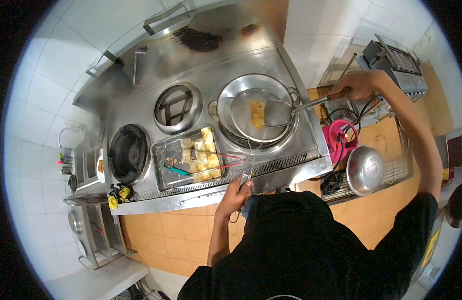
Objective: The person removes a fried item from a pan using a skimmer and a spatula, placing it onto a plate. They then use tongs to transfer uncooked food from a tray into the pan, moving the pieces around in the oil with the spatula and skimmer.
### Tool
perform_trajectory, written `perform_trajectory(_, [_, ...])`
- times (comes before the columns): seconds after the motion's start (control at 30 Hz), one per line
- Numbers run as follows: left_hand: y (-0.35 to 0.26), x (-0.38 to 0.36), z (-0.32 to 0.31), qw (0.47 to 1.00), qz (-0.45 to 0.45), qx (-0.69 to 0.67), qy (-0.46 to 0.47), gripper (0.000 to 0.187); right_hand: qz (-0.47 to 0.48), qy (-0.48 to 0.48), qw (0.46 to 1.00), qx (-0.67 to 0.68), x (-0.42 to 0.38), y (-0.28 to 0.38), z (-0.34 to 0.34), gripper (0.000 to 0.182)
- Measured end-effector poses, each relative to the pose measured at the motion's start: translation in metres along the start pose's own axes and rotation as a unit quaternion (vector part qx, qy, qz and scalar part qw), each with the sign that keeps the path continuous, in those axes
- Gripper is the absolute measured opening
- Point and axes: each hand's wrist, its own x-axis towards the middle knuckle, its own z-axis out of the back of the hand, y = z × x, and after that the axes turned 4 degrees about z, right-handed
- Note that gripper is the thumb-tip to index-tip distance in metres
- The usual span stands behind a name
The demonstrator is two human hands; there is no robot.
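Note:
My left hand (234,196) is closed around the metal handle of a round strainer (246,122), which lies over the two-handled wok (230,86) on the stove. A golden-brown piece of food (257,114) rests in the strainer. From the right, my right hand (362,84) grips the dark handle of a metal turner (277,114), its broad head beside the food. Left of the wok, a rectangular metal tray (167,150) holds several pale yellow folded food pieces (203,154). Across it lie tongs with red arms (223,155) and teal ends.
An uncovered burner ring (178,108) and a black round pan (127,153) sit farther left. Yellow-and-black cloth (122,194) hangs at the front left corner. Right of the stove are a pink round object (341,135), a metal bowl (365,170) and a metal appliance (396,67).

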Motion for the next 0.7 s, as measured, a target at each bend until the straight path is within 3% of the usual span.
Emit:
perform_trajectory(0.03, [-0.001, -0.002, 0.0, 1.0, -0.001, 0.002, -0.001, 0.023, 0.002, 0.002, 1.0, -0.004, 0.003, -0.001, 0.002, 0.048])
perform_trajectory(0.1, [0.002, -0.004, -0.002, 1.0, -0.004, -0.003, -0.009, 0.023, -0.128, 0.089, 0.986, 0.064, 0.011, 0.015, 0.013, 0.056])
perform_trajectory(0.23, [0.008, -0.006, -0.005, 0.999, 0.005, 0.001, -0.036, 0.023, -0.025, 0.053, 0.998, 0.027, 0.015, -0.007, 0.003, 0.047])
perform_trajectory(0.33, [0.008, -0.006, -0.005, 0.999, 0.0, 0.015, -0.045, 0.023, -0.051, 0.072, 0.996, 0.025, 0.008, 0.011, 0.018, 0.047])
perform_trajectory(0.4, [0.007, -0.006, -0.004, 0.999, -0.003, 0.034, -0.038, 0.023, -0.167, 0.095, 0.98, 0.042, 0.011, 0.04, 0.024, 0.056])
perform_trajectory(0.43, [0.006, -0.005, -0.003, 0.999, 0.003, 0.038, -0.036, 0.023, -0.172, 0.094, 0.979, 0.046, 0.013, 0.05, 0.022, 0.056])
perform_trajectory(0.53, [0.012, 0.001, -0.003, 0.999, -0.005, 0.035, -0.041, 0.023, -0.157, 0.067, 0.985, -0.027, 0.018, 0.09, 0.019, 0.051])
perform_trajectory(0.7, [0.013, 0.001, 0.004, 0.998, -0.035, -0.005, -0.053, 0.021, -0.054, -0.027, 0.998, 0.013, 0.019, 0.049, -0.029, 0.05])
